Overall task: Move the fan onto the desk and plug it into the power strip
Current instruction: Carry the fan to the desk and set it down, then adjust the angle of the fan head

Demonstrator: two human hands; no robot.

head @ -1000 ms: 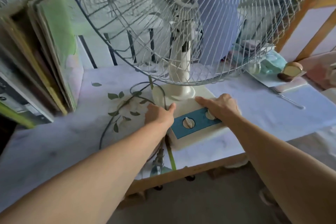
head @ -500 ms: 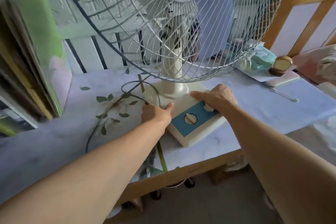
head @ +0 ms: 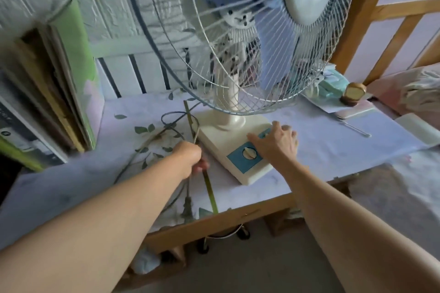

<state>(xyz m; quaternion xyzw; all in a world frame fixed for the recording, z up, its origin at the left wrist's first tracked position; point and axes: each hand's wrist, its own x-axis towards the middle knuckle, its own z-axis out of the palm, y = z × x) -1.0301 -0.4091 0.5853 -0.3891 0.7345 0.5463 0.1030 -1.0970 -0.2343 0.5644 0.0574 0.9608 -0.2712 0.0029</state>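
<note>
The white fan stands on the desk (head: 333,143), its square base (head: 221,140) near the front edge and its wire cage (head: 214,43) towering over it. A blue panel with a knob (head: 248,153) faces me. My left hand (head: 190,157) is closed on the fan's cord (head: 171,118) just left of the base. The cord hangs from the fist to a dark plug-like end (head: 187,204) lying near the desk's front edge. My right hand (head: 276,143) rests on the base's right side with fingers spread, covering a second knob. No power strip is visible.
Books and boxes (head: 59,93) lean against the wall at the left. A gold-lidded jar (head: 353,95), papers and a thin tool (head: 354,129) lie at the right. A wooden bed frame (head: 392,38) and bedding border the desk's right side. White slats run behind the desk.
My left hand has left the base's left edge and closed on the cord. My right hand has spread its fingers on the base. The view has shifted closer and leftward.
</note>
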